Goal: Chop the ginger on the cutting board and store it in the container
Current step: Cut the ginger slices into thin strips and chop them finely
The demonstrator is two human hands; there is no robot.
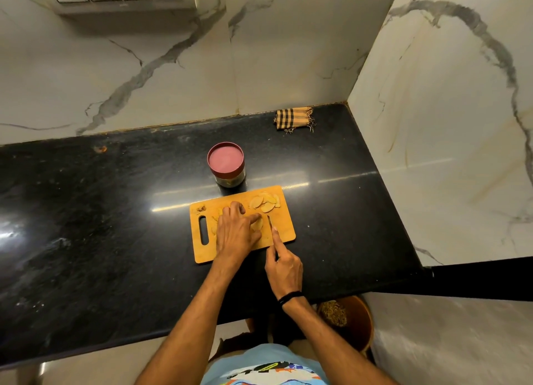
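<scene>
Left hand (235,231) pinned a ginger piece (257,225) on the cutting board (285,228), fingers curled over it. Right hand (284,269) gripped the knife (270,223), index finger along the spine, blade just beside the piece. Cut slices (265,202) lay at the far right of the board. Ginger likely firm, fibrous, light, a bit slippery, so best pinned from above near the cut. Jar (226,165) stood lidded on the table (115,211) behind the board, contents unclear.
</scene>
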